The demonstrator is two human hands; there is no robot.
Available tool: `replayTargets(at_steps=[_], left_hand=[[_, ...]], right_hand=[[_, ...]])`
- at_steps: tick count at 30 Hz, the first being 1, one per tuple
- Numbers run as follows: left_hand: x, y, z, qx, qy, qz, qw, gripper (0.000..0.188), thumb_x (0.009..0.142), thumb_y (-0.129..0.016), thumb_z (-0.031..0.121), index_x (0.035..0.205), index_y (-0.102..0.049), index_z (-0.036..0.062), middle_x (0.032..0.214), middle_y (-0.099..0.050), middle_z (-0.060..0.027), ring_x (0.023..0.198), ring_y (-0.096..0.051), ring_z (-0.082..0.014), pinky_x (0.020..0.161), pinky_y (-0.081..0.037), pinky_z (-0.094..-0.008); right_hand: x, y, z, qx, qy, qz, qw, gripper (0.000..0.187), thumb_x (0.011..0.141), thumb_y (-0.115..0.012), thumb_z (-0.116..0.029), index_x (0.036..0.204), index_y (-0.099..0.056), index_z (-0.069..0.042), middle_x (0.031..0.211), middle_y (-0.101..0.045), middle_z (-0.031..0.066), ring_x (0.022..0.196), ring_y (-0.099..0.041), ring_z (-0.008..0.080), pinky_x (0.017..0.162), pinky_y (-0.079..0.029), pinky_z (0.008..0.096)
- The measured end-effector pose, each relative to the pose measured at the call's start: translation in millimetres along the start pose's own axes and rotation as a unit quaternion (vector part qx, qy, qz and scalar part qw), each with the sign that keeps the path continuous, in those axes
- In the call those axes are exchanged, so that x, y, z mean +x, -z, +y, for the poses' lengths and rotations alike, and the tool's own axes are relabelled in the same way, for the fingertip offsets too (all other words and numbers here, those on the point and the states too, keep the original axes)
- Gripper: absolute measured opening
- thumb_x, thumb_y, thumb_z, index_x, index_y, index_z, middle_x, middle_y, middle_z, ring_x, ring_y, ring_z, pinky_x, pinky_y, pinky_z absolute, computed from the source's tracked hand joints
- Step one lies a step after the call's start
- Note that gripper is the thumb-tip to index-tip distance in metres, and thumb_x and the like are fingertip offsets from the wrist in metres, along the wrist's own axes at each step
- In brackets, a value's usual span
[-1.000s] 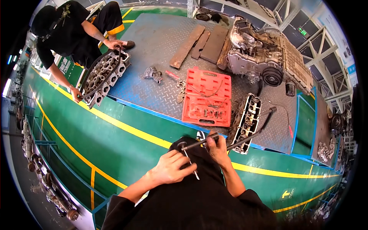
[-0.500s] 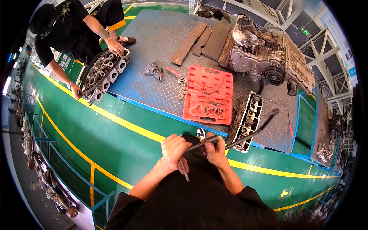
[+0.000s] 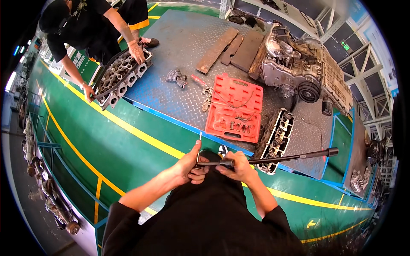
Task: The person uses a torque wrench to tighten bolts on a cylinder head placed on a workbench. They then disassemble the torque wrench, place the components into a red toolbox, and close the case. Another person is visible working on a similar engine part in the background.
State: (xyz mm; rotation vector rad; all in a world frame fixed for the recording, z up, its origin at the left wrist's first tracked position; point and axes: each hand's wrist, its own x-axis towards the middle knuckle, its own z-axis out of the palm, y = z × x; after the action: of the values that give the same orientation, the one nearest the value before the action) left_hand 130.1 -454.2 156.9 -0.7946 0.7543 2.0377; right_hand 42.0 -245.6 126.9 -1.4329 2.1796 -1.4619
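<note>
left hand (image 3: 191, 165) closed on a thin rod (image 3: 199, 145) and pinched against the near end of a long black bar (image 3: 273, 158); right hand (image 3: 237, 167) wrapped round the same bar a little farther along. bar held level above the lap, over the green floor (image 3: 128, 149), far end with its socket head (image 3: 332, 151) reaching out to the right, well past the grip and just above a cylinder head (image 3: 276, 140) lying on the grey plate (image 3: 188, 72). thin rod upright between the left fingers, tip just short of the plate's blue edge.

risks, judged from this grip: both hands bunched at one end, so a long unsupported length ahead; a slack right hand likely to let the socket head dip and knock the cylinder head below. thin rod held by a pinch only, apt to slip and drop to the floor between the knees. fingers close together at the joint of rod and bar, open to a nip if either part twists.

beyond the hands: red tool case (image 3: 234, 107) open on the plate, a loose chain (image 3: 208, 96) and a small metal part (image 3: 176, 77) beside it, engine block (image 3: 299, 70) at the back right, rusty plates (image 3: 232, 48) behind. far left, a second person (image 3: 92, 25) bent over another cylinder head (image 3: 119, 77), well apart from the bar's reach.
</note>
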Motion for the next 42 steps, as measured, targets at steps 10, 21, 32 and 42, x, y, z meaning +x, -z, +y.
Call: replayTargets(at_steps=[10,21,32,42], left_hand=[[12.9,2.4,12.7,0.146,-0.657,0.218,0.707,0.011,0.098,-0.055,0.008,0.107,-0.052,0.0037,0.128,-0.052,-0.0127,0.133,-0.041,-0.0252,0.108,-0.034,-0.0396],[-5.4,14.7,-21.6,0.481,-0.686,0.222,0.499,0.025,0.075,-0.071,0.0,0.098,-0.06,0.0023,0.103,-0.063,-0.0149,0.118,-0.057,-0.0376,0.107,-0.036,-0.0562],[-10.9,43.5,-21.7,0.596,-0.73,0.134,0.307,0.042,0.07,-0.063,0.021,0.101,-0.061,-0.0078,0.075,-0.057,-0.0141,0.066,-0.057,-0.0315,0.071,-0.052,-0.0448],[-9.6,-20.3,-46.1,-0.032,-0.527,0.074,0.846,0.044,0.105,-0.041,0.043,0.107,-0.053,0.0004,0.058,-0.028,0.0033,0.046,-0.026,-0.0083,0.046,-0.022,-0.0263]], right_hand=[[10.5,-25.7,-3.9,0.148,-0.065,0.167,0.973,0.029,0.082,-0.079,-0.017,0.081,-0.055,-0.002,0.062,-0.05,0.0068,0.051,-0.046,0.0166,0.05,-0.039,0.031],[7.6,-25.9,-12.7,0.15,-0.078,0.11,0.979,0.041,0.088,-0.07,-0.034,0.083,-0.055,0.004,0.065,-0.053,0.0084,0.052,-0.047,0.0164,0.048,-0.036,0.0309],[2.6,-43.7,-12.9,0.268,-0.139,0.103,0.948,0.041,0.089,-0.069,-0.035,0.077,-0.052,0.0,0.055,-0.044,0.0048,0.048,-0.04,0.0144,0.046,-0.032,0.0306],[16.8,-27.0,-1.5,0.067,0.013,0.171,0.983,0.033,0.079,-0.078,-0.028,0.08,-0.057,-0.003,0.059,-0.048,0.0064,0.049,-0.048,0.022,0.053,-0.037,0.0323]])
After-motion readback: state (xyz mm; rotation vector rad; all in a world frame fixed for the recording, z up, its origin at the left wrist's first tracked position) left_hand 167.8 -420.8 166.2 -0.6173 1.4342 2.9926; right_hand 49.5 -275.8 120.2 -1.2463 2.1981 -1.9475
